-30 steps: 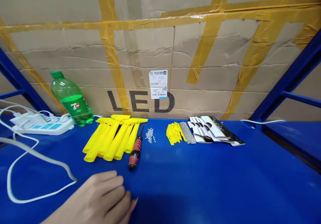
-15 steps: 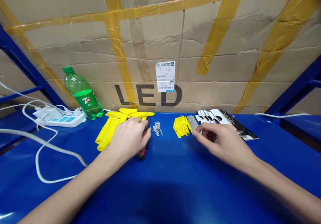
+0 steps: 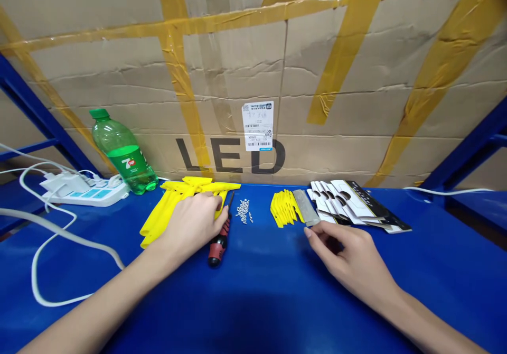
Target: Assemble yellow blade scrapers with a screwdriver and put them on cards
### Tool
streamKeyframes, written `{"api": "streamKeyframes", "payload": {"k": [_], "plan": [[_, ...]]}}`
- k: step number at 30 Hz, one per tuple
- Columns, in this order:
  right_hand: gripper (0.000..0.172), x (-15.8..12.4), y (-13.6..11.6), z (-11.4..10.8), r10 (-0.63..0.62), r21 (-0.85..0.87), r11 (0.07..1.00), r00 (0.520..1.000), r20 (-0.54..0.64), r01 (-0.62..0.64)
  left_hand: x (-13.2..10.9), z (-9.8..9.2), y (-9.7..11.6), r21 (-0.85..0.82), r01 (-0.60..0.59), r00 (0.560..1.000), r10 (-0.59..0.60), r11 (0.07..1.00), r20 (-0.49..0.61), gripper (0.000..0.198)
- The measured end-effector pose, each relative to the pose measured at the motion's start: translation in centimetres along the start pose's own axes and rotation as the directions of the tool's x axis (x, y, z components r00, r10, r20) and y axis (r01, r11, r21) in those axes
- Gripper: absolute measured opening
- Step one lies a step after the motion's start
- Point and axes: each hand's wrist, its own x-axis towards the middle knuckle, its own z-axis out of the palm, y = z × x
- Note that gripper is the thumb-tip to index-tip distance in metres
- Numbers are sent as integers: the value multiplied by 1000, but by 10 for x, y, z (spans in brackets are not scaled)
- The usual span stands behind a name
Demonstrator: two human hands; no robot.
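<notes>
My left hand [image 3: 190, 224] lies curled over a heap of long yellow plastic pieces [image 3: 162, 216], covering part of them. Its fingertips are close to a red-and-black screwdriver [image 3: 218, 245], which lies on the shelf beside the hand. Whether the hand grips a yellow piece is hidden. My right hand [image 3: 344, 253] rests on the shelf with its fingers apart, holding nothing. Its fingertips are just in front of a grey metal strip stack [image 3: 306, 207]. Beside that stack lie small yellow comb-like pieces [image 3: 283, 208], white-and-black cards [image 3: 350, 201] and a small pile of tiny screws [image 3: 243, 211].
A green 7UP bottle [image 3: 122, 153] and a white power strip [image 3: 85, 195] with plugs stand at the left. White cables [image 3: 39, 248] run across the blue shelf [image 3: 261, 301]. A taped cardboard box [image 3: 222, 79] forms the back.
My left hand has moved forward from the near edge onto the yellow pieces. My right hand has come into view beside the metal strips. The screwdriver now shows beside my left hand.
</notes>
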Motion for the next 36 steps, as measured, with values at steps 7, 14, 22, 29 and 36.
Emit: {"api": "streamKeyframes", "payload": {"k": [7,14,22,29,36], "plan": [[38,1,0,-2,82,63,994,996,43,-84,13,-8,9,55,-4,999,1,998,41,45],[37,0,-3,-5,85,85,993,996,27,-87,25,-17,4,139,-5,992,-12,990,126,27],[37,-1,-6,-8,66,95,993,998,25,-68,46,-17,6,125,-3,988,-16,992,156,25],[35,-2,-8,-10,35,110,993,999,34,-39,53,-11,-2,32,10,993,-13,999,116,33],[36,-3,-8,-6,48,121,991,995,84,-58,48,-5,-5,-72,43,998,-39,996,54,28]]}}
